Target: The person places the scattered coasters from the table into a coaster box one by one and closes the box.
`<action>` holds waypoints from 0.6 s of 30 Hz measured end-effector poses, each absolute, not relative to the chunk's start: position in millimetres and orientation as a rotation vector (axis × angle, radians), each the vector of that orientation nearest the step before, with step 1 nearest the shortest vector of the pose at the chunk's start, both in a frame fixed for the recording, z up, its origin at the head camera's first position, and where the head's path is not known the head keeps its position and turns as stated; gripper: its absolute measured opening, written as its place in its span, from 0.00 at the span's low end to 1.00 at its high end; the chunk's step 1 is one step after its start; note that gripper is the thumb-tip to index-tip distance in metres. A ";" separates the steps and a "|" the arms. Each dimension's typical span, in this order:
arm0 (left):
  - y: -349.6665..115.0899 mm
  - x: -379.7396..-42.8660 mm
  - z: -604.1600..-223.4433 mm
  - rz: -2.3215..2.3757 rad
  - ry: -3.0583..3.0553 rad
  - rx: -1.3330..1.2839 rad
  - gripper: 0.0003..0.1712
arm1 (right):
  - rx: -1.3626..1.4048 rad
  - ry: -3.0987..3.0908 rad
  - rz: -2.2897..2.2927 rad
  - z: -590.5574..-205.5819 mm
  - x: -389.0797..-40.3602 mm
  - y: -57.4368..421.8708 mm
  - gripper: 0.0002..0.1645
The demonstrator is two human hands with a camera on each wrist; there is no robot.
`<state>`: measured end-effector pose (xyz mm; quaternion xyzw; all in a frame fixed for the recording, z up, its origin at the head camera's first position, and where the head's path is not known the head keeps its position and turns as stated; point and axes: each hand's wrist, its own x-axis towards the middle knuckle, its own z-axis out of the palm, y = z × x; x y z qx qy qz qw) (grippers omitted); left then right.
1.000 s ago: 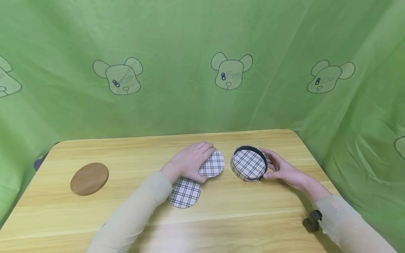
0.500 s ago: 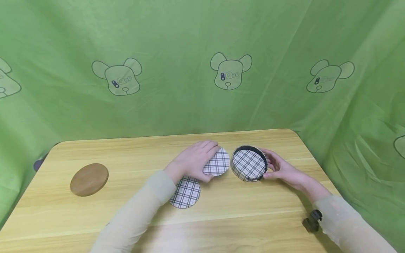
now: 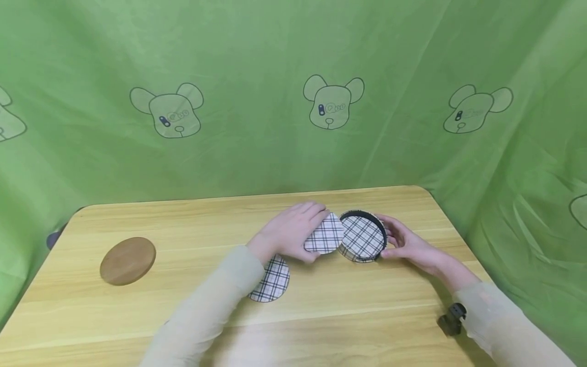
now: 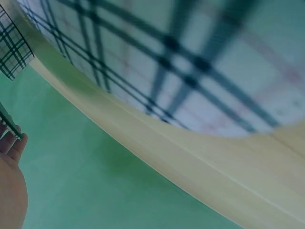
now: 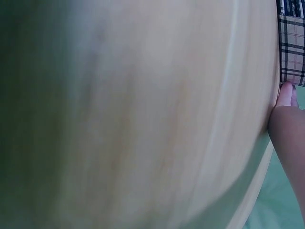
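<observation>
With thumb and fingers, my left hand [image 3: 295,232] grips a round plaid coaster [image 3: 327,235] in the head view. Its right edge overlaps the left rim of a low round plaid holder [image 3: 364,237] with a black inner lining and a plaid bottom; whether they touch cannot be told. My right hand [image 3: 405,244] holds that holder from its right side, thumb at the front. The right wrist view shows the holder's side wall [image 5: 292,50] above the thumb. Partly under my left wrist lies another plaid coaster [image 3: 272,280]. A blurred plaid surface [image 4: 190,62] fills much of the left wrist view.
A brown round disc [image 3: 128,261] lies at the left of the wooden table [image 3: 357,326]. Green cloth [image 3: 257,112] with bear-head outlines hangs behind and at the sides. A small black device [image 3: 451,318] sits by the right sleeve.
My left hand has moved right with the coaster, from left of the holder to over its left rim. My right hand and the holder have stayed nearly in place.
</observation>
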<state>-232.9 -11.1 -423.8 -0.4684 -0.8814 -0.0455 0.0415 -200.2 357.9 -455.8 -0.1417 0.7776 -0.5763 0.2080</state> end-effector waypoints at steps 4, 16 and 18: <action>-4.3 -232.7 -422.6 -0.131 -2.710 -1.437 0.64 | -0.393 2.163 -1.602 -455.8 -200.3 357.8 0.61; 19.6 -232.9 -422.7 -0.117 -2.704 -1.417 0.63 | -0.387 2.152 -1.604 -456.3 -201.2 358.1 0.62; 23.9 -232.6 -422.9 -0.111 -2.705 -1.409 0.63 | -0.386 2.150 -1.606 -456.1 -200.8 358.3 0.62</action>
